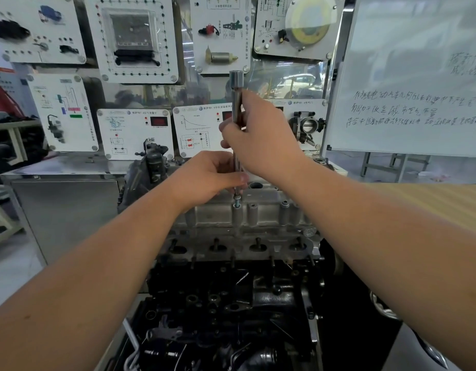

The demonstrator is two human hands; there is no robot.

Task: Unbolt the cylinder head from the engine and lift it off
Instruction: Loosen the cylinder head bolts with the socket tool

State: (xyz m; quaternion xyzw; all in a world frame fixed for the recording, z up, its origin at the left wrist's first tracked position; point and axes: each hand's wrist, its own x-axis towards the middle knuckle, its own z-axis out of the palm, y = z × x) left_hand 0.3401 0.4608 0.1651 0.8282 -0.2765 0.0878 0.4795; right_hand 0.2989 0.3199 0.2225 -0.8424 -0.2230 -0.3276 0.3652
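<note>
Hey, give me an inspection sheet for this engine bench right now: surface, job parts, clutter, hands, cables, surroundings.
Surface: steel bench behind the engine.
Job's things: cylinder head seated on the black engine block; long extension bar upright over a bolt.
Clutter: nothing seen.
Hands: left hand grips the bar low; right hand grips it higher.
Cables: hose and wires at the block's foot.
Surroundings: training panels; whiteboard at right.

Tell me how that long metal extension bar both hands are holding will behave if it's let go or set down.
The extension bar looks like solid steel, so probably stiff and heavy for its thickness. It stands upright on the cylinder head, held by the left hand and right hand; released, it would likely tip. Being round, it may roll.
</note>
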